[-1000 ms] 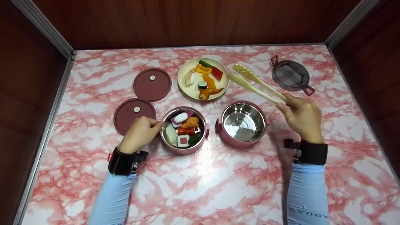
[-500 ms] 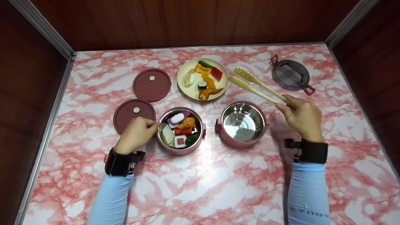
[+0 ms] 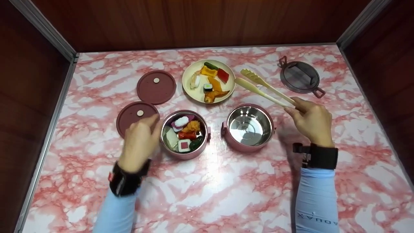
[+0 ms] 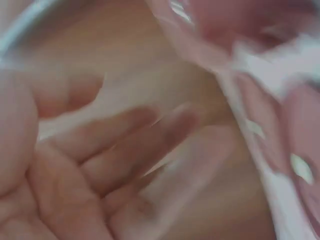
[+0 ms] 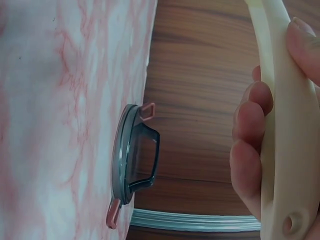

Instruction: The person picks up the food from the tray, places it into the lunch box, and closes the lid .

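Note:
My right hand grips cream tongs by the handle end; their parted tips point left toward the plate's right rim. In the right wrist view, curled fingers and a thumb wrap the tongs' handle. Blurred by motion, my left hand is beside the left pink pot, thumb near its rim and nothing held. Its loosely extended fingers show in the left wrist view. Several toy foods lie inside that pot, among them a sushi roll and a fried piece.
To the right stands a second pink pot with a bare steel inside. A cream plate of toy food lies behind the pots. Two maroon lids are at left, the nearer partly under my left hand. A dark see-through lid lies back right.
The food-filled pot has slid left a little with my left hand at its rim. That hand has since let go and its fingers have spread. My right hand barely moves.

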Demonstrator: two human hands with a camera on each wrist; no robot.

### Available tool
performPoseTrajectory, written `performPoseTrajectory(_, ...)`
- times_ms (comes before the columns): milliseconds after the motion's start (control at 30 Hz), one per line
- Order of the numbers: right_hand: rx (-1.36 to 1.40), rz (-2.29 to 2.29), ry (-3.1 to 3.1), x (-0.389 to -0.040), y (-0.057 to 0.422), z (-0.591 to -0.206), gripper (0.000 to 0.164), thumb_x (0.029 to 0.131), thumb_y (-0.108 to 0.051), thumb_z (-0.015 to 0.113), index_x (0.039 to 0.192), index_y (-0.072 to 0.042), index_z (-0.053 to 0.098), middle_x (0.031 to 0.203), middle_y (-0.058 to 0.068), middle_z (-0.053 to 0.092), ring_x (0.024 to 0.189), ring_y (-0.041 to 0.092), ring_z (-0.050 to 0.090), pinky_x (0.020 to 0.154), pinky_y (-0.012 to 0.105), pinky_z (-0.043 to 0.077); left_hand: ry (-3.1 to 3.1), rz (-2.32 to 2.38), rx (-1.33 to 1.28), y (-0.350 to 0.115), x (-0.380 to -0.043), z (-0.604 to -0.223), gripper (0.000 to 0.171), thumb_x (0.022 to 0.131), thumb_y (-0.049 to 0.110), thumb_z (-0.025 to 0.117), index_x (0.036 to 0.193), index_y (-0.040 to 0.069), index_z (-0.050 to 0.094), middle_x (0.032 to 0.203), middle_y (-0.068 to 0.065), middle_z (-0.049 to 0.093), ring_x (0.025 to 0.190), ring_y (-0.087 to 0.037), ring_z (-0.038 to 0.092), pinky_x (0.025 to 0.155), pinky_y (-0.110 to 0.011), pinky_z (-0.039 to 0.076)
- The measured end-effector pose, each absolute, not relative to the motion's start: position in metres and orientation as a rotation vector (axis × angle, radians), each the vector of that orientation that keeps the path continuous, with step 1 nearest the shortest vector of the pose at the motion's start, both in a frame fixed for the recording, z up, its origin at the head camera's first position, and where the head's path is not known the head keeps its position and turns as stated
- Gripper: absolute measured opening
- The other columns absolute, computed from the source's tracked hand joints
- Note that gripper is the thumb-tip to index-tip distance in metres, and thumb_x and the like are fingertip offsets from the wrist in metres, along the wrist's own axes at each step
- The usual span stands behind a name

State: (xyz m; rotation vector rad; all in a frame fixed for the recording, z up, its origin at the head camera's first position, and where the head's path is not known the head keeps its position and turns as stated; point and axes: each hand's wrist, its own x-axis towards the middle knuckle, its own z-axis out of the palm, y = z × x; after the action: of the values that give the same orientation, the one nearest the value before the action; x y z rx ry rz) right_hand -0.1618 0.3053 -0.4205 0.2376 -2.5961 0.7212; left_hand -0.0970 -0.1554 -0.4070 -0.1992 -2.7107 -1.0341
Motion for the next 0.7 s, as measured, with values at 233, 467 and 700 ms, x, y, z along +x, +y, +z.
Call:
performPoseTrajectory(233,0.245,0.734,-2.586,-0.160,0.302,-0.418,0.030,0.088,-0.028,0.077,0.116,-0.015,0.076,0.076,0.008,0.071,0.060,0.022,0.052,0.055,0.045,0.037,-2.708,-1.607,-0.439,-0.045,-0.049,-0.413,0.066,0.102,0.024,0.055,0.157,0.006,0.024,0.158,-0.016,0.028,0.143,-0.030,0.030,0.115,-0.045,0.027)
performPoseTrajectory(467,0.320,0.648,-2.618,-0.167,0.301,-0.412,0.033,0.086,-0.029,0.079,0.116,-0.015,0.076,0.077,0.008,0.072,0.063,0.028,0.060,0.055,0.052,0.040,-2.633,-1.722,-0.383,0.026,-0.069,-0.457,0.075,0.103,0.023,0.050,0.157,-0.002,0.003,0.163,-0.021,-0.002,0.149,-0.037,0.000,0.118,-0.051,0.007)
performPoseTrajectory(700,0.528,0.437,-2.751,-0.193,0.290,-0.394,0.034,0.088,-0.039,0.075,0.114,-0.017,0.075,0.065,0.003,0.063,0.057,0.029,0.056,0.048,0.044,0.037,-2.489,-1.781,-0.198,0.043,-0.097,-0.473,0.070,0.103,0.015,0.047,0.155,-0.006,0.006,0.161,-0.026,0.004,0.149,-0.036,0.005,0.119,-0.047,0.005)
